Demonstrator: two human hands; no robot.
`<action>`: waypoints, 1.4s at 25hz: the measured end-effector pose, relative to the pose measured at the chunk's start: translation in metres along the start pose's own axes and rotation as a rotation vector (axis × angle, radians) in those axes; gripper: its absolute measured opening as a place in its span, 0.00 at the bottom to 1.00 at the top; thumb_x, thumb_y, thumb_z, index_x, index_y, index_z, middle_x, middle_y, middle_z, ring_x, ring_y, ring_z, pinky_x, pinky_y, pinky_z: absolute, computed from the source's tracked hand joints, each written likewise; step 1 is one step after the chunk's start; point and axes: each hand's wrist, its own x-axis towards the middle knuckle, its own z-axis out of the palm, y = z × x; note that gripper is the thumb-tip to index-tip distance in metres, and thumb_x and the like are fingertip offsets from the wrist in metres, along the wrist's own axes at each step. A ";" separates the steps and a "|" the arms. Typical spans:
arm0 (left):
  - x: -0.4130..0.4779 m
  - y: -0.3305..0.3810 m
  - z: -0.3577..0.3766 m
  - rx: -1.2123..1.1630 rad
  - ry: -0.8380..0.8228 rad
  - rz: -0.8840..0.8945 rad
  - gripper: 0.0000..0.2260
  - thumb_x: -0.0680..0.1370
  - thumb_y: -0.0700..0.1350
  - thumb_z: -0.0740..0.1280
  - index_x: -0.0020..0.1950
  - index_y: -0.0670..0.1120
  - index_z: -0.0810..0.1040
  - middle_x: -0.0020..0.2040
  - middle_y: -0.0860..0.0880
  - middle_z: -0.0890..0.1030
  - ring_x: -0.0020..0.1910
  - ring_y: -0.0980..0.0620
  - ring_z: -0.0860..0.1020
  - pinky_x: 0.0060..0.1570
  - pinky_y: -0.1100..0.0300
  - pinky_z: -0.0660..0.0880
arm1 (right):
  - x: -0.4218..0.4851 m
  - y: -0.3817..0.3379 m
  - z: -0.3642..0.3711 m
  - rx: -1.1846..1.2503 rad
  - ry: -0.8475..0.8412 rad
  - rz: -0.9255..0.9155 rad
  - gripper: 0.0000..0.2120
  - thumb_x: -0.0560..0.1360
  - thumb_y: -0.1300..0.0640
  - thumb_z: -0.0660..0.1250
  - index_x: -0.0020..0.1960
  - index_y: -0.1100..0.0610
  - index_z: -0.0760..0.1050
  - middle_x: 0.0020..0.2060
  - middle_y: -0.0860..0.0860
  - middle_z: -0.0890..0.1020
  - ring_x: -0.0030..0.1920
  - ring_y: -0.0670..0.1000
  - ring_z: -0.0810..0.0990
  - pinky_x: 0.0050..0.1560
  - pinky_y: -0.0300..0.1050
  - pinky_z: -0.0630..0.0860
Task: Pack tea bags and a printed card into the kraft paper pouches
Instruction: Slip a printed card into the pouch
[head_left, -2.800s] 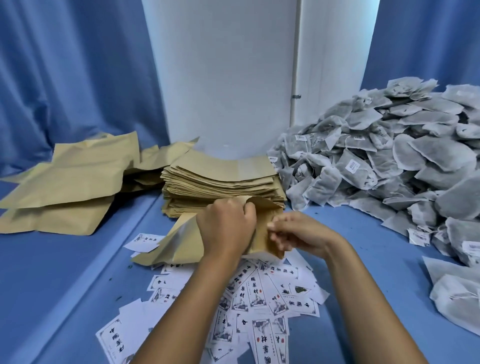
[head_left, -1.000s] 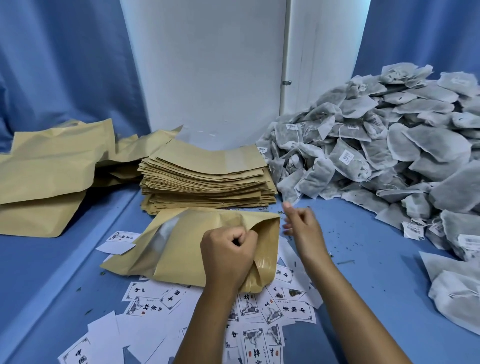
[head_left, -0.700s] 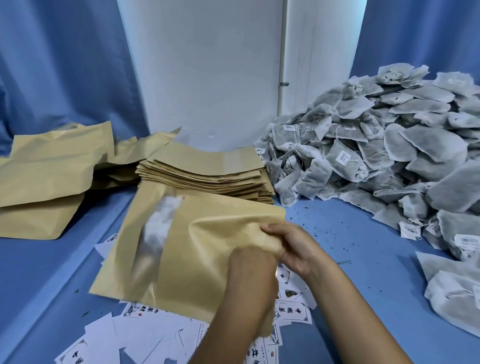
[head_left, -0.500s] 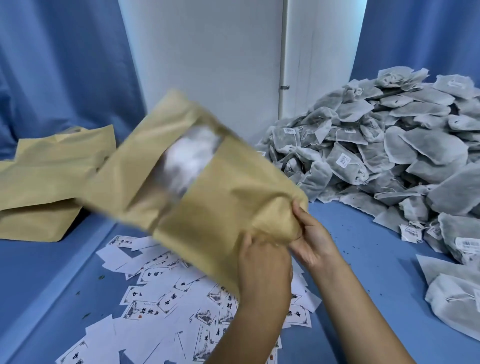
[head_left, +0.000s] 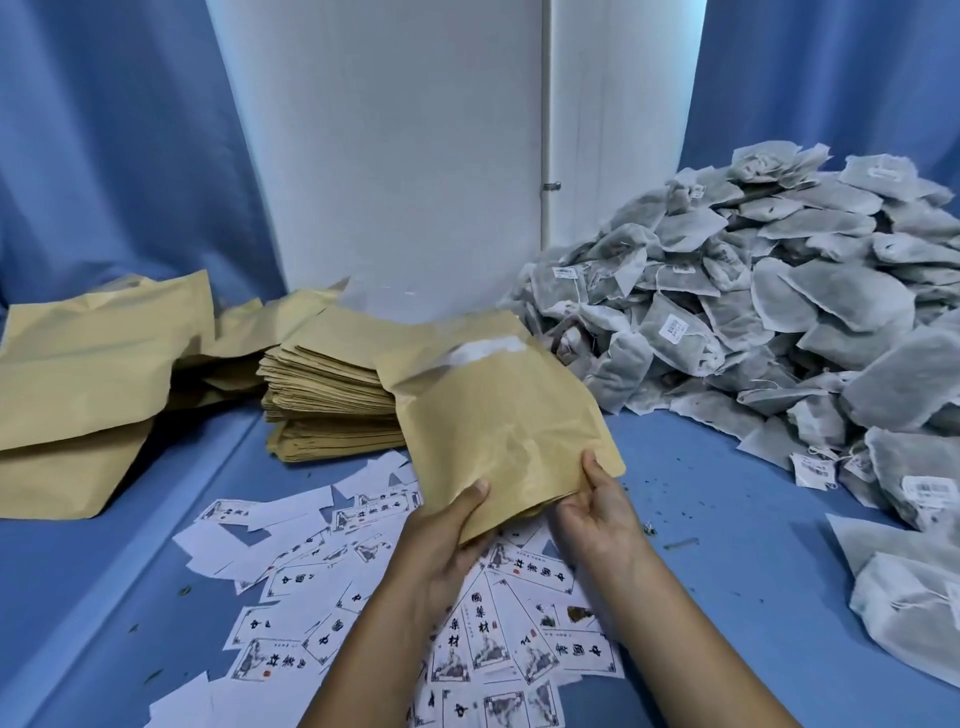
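Both hands grasp one tan kraft paper pouch (head_left: 498, 415) above the blue surface (head_left: 727, 545).
Left hand (head_left: 452, 530) and right hand (head_left: 597, 504) grip its near edge. White printed cards (head_left: 488, 639) lie beneath the hands; characters "中國" are legible. Grey mesh tea bags (head_left: 779, 322), with small unreadable labels, lie beyond the right hand.

A blue table (head_left: 727, 519) fills the bottom of the view. A long fold or step (head_left: 156, 519) runs slantwise across its left side. Small dark crumbs (head_left: 691, 499) lie near the table's right side. At the back edge stands a white wall (head_left: 395, 156) with a thin pipe (head_left: 545, 130) going up. Blue curtains (head_left: 104, 145) hang on both sides. The light is soft and even.
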 end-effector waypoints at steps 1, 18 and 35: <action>0.002 -0.001 -0.002 -0.038 -0.015 -0.022 0.16 0.72 0.36 0.72 0.58 0.35 0.75 0.46 0.41 0.84 0.45 0.46 0.82 0.35 0.59 0.81 | 0.001 -0.004 -0.001 -0.052 0.022 -0.030 0.14 0.79 0.61 0.61 0.64 0.62 0.71 0.58 0.57 0.79 0.59 0.56 0.77 0.62 0.55 0.72; -0.003 0.008 -0.014 0.144 0.124 0.211 0.08 0.70 0.33 0.73 0.47 0.39 0.78 0.39 0.45 0.85 0.38 0.48 0.84 0.40 0.56 0.81 | 0.002 -0.011 -0.016 -0.557 0.228 -0.346 0.04 0.74 0.64 0.69 0.44 0.65 0.74 0.39 0.54 0.79 0.37 0.50 0.79 0.45 0.43 0.81; -0.005 0.010 -0.015 0.145 0.132 0.300 0.08 0.72 0.34 0.72 0.49 0.41 0.79 0.43 0.43 0.85 0.43 0.43 0.83 0.45 0.45 0.80 | -0.001 -0.001 -0.016 -0.728 0.098 -0.155 0.07 0.71 0.65 0.71 0.41 0.63 0.73 0.36 0.56 0.78 0.33 0.52 0.74 0.29 0.37 0.72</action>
